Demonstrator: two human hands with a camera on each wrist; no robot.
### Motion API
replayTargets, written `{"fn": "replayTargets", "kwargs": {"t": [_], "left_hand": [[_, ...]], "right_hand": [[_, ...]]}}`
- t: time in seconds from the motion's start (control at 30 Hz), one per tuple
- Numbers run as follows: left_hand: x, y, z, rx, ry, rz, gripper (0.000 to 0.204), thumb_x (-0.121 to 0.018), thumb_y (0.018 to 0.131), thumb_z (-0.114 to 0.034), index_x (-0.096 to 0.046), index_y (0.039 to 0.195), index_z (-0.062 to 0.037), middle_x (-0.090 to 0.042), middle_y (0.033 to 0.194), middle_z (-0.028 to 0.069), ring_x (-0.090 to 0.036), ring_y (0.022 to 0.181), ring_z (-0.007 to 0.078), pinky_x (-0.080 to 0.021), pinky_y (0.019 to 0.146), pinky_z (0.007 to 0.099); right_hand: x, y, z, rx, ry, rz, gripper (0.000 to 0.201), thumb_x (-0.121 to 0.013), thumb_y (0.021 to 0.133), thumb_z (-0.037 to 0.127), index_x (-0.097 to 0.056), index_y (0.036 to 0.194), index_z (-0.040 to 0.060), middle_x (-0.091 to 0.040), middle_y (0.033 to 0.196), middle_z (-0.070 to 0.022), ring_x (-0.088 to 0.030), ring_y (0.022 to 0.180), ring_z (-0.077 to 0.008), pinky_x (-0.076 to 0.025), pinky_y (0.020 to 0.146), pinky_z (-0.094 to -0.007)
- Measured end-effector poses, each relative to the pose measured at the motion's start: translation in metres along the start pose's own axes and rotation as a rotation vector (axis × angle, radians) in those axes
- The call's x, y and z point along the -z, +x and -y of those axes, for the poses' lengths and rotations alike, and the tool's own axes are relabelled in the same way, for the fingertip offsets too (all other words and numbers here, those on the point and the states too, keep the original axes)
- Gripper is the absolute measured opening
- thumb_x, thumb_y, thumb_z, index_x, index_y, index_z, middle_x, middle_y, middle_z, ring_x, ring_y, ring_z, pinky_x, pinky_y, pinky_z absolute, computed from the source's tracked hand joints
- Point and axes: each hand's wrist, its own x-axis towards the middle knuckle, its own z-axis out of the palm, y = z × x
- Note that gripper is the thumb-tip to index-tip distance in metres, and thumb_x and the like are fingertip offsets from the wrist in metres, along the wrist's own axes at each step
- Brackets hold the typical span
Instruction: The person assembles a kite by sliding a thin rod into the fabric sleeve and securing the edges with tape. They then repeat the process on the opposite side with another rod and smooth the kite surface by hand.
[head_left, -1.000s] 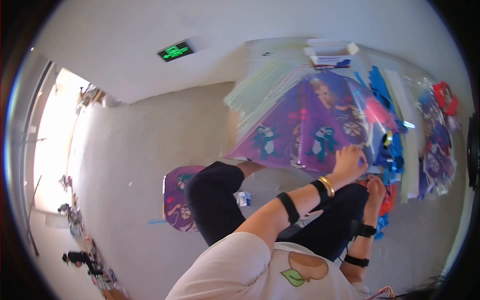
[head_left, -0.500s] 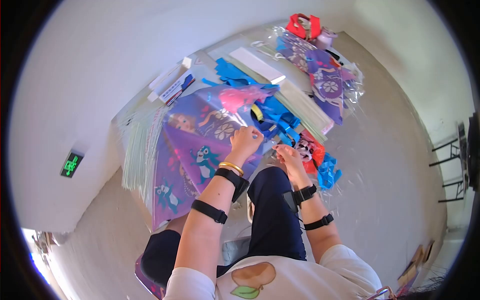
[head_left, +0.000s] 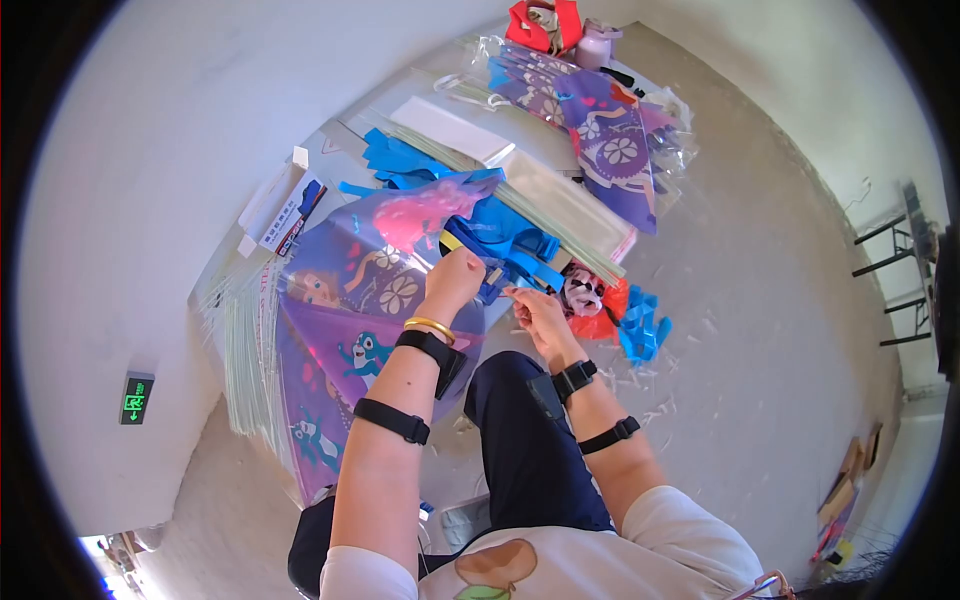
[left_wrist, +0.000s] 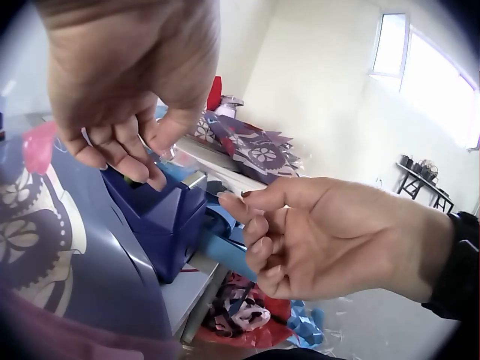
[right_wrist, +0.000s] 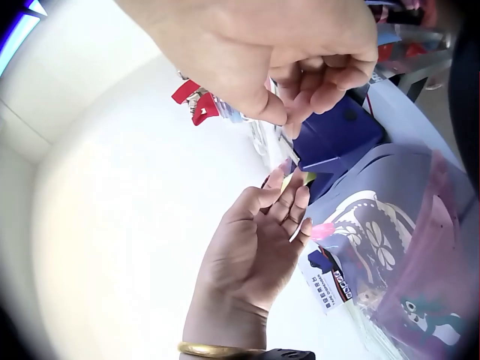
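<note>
A dark blue tape dispenser (left_wrist: 169, 225) stands at the edge of a purple printed kite sail (head_left: 330, 320), with a yellow roll core (head_left: 449, 241) showing at its far end. My left hand (head_left: 455, 280) grips the dispenser's top, fingers curled down over the roll. Close in front of the cutter, my right hand (head_left: 540, 318) pinches thumb and forefinger together, its other fingers loosely bent. A short clear strip of tape (right_wrist: 288, 148) shows by those fingertips in the right wrist view. The sail lies spread on the table, with a cartoon girl and blue animals printed on it.
Blue ribbons (head_left: 400, 165) and long pale strips (head_left: 560, 185) lie beyond the dispenser. Thin white rods (head_left: 250, 360) and a printed carton (head_left: 285, 212) are at the left. More printed sails (head_left: 615, 150) lie at the back. A red bag (head_left: 597, 322) sits at the near right edge.
The head view has swung right, so the whole table sits differently in it. My hands have come to the dispenser; the left now curls over it and the right pinches by its cutter.
</note>
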Motion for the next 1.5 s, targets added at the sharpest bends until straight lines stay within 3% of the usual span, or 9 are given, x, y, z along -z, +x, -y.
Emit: {"fn": "replayTargets", "kwargs": {"t": [0.13, 0.37, 0.47, 0.93, 1.07, 1.23, 1.33, 1.4, 1.5], "left_hand": [[-0.001, 0.004, 0.003, -0.011, -0.003, 0.005, 0.019, -0.057, 0.085, -0.026, -0.067, 0.092, -0.0114, -0.072, 0.091, 0.0128, -0.068, 0.090, 0.0350, -0.052, 0.079, 0.0441], [0.000, -0.001, -0.004, -0.026, 0.009, -0.006, 0.018, -0.063, 0.083, -0.027, -0.065, 0.090, -0.0101, -0.072, 0.089, 0.0104, -0.069, 0.088, 0.0317, -0.053, 0.078, 0.0418], [-0.001, -0.006, -0.008, -0.038, -0.030, -0.017, 0.018, -0.066, 0.082, -0.026, -0.065, 0.089, -0.0099, -0.072, 0.087, 0.0081, -0.069, 0.086, 0.0293, -0.053, 0.077, 0.0403], [-0.001, -0.009, -0.013, -0.025, 0.055, -0.052, 0.017, -0.063, 0.084, -0.027, -0.063, 0.086, -0.0104, -0.071, 0.083, 0.0065, -0.069, 0.083, 0.0279, -0.051, 0.075, 0.0408], [-0.006, -0.010, -0.010, -0.060, 0.037, -0.061, 0.022, -0.069, 0.082, -0.032, -0.063, 0.088, -0.0112, -0.070, 0.083, 0.0043, -0.069, 0.082, 0.0262, -0.051, 0.075, 0.0391], [-0.011, -0.015, -0.008, -0.079, -0.010, -0.095, 0.030, -0.074, 0.081, -0.037, -0.061, 0.092, -0.0118, -0.069, 0.082, 0.0016, -0.068, 0.080, 0.0239, -0.048, 0.077, 0.0416], [-0.013, -0.017, -0.008, -0.094, 0.035, -0.133, 0.032, -0.076, 0.081, -0.034, -0.061, 0.093, -0.0075, -0.070, 0.083, 0.0052, -0.069, 0.080, 0.0237, -0.052, 0.073, 0.0363], [-0.012, -0.019, -0.008, -0.092, 0.007, -0.117, 0.026, -0.069, 0.086, -0.033, -0.059, 0.099, -0.0132, -0.070, 0.083, 0.0007, -0.068, 0.082, 0.0227, -0.042, 0.082, 0.0452], [-0.009, -0.022, -0.012, -0.051, 0.166, -0.225, 0.023, -0.065, 0.089, -0.028, -0.059, 0.106, -0.0128, -0.070, 0.085, 0.0020, -0.068, 0.082, 0.0231, -0.042, 0.081, 0.0462]], "right_hand": [[0.000, 0.004, -0.004, -0.043, 0.071, 0.023, 0.020, -0.062, 0.095, 0.020, -0.073, 0.104, 0.0062, -0.053, 0.074, 0.0071, -0.048, 0.068, -0.0027, -0.036, 0.060, -0.0197], [0.000, 0.005, -0.007, -0.050, 0.115, 0.032, 0.021, -0.061, 0.095, 0.019, -0.072, 0.105, 0.0045, -0.053, 0.074, 0.0072, -0.048, 0.067, -0.0033, -0.036, 0.060, -0.0195], [0.001, 0.006, -0.009, -0.031, 0.103, 0.046, 0.020, -0.063, 0.093, 0.023, -0.074, 0.101, 0.0090, -0.053, 0.076, 0.0080, -0.047, 0.069, -0.0021, -0.035, 0.061, -0.0190], [0.002, 0.008, -0.010, 0.011, 0.035, 0.001, 0.021, -0.064, 0.092, 0.026, -0.074, 0.097, 0.0084, -0.054, 0.077, 0.0070, -0.046, 0.069, -0.0030, -0.034, 0.060, -0.0195], [0.002, 0.006, -0.010, 0.005, 0.054, -0.018, 0.020, -0.063, 0.093, 0.020, -0.072, 0.101, 0.0038, -0.053, 0.074, 0.0068, -0.045, 0.064, -0.0022, -0.034, 0.057, -0.0184], [-0.001, 0.005, -0.008, 0.002, 0.025, -0.019, 0.019, -0.064, 0.093, 0.022, -0.072, 0.099, 0.0052, -0.052, 0.074, 0.0071, -0.044, 0.064, -0.0022, -0.034, 0.057, -0.0184], [-0.005, 0.008, -0.012, 0.053, -0.012, -0.046, 0.018, -0.065, 0.093, 0.023, -0.072, 0.097, 0.0066, -0.053, 0.074, 0.0071, -0.044, 0.064, -0.0025, -0.033, 0.057, -0.0186], [-0.008, 0.011, -0.015, 0.097, -0.021, -0.061, 0.017, -0.066, 0.092, 0.023, -0.072, 0.095, 0.0073, -0.054, 0.074, 0.0069, -0.044, 0.064, -0.0026, -0.033, 0.056, -0.0188], [-0.012, 0.012, -0.019, 0.131, -0.024, -0.119, 0.016, -0.068, 0.091, 0.023, -0.071, 0.091, 0.0076, -0.055, 0.073, 0.0062, -0.046, 0.065, -0.0028, -0.031, 0.056, -0.0197]]}}
